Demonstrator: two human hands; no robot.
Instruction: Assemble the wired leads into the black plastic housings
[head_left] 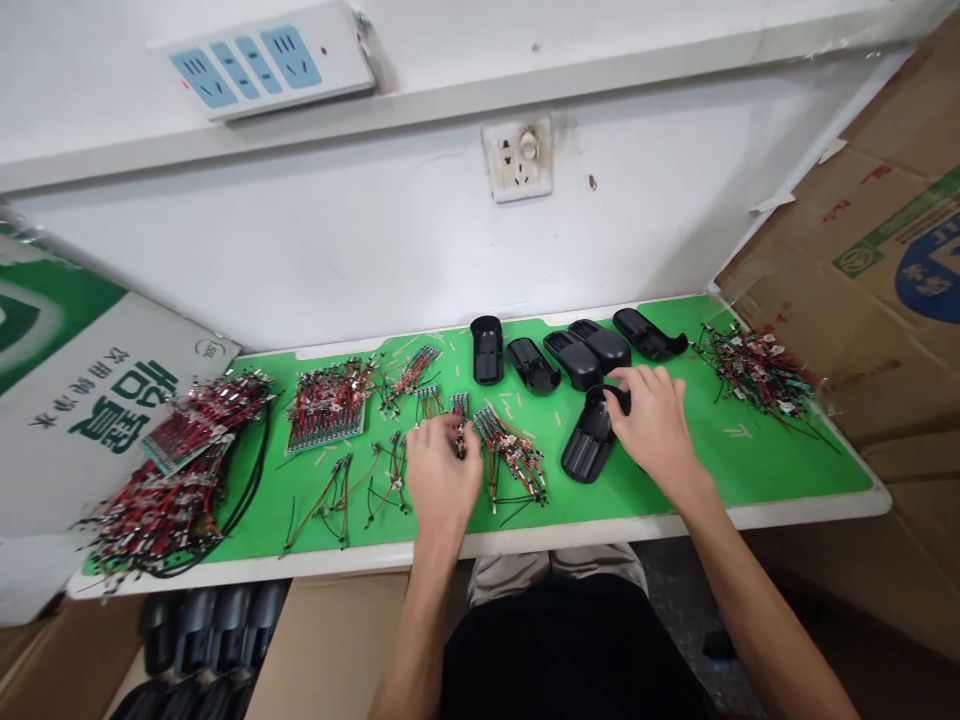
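My right hand (654, 428) pinches the upper end of a black plastic shell (587, 447), which lies tilted on the green mat, its hollow side up. My left hand (444, 470) is closed over the small wired circuit boards at the middle of the mat; what its fingertips hold is hidden. Just right of it lies a bunch of red-wired boards (510, 450). A few loose wired pieces (337, 500) are spread to its left. Behind my right hand are more black shells (534, 365), some hollow side up and some turned over.
Piles of wired boards lie at the left (161, 500), left of centre (330, 400) and far right (757, 370). Cardboard boxes (862, 300) border the right side. A box below the table's left holds several black shells (195, 630). A wall with sockets (517, 160) rises behind.
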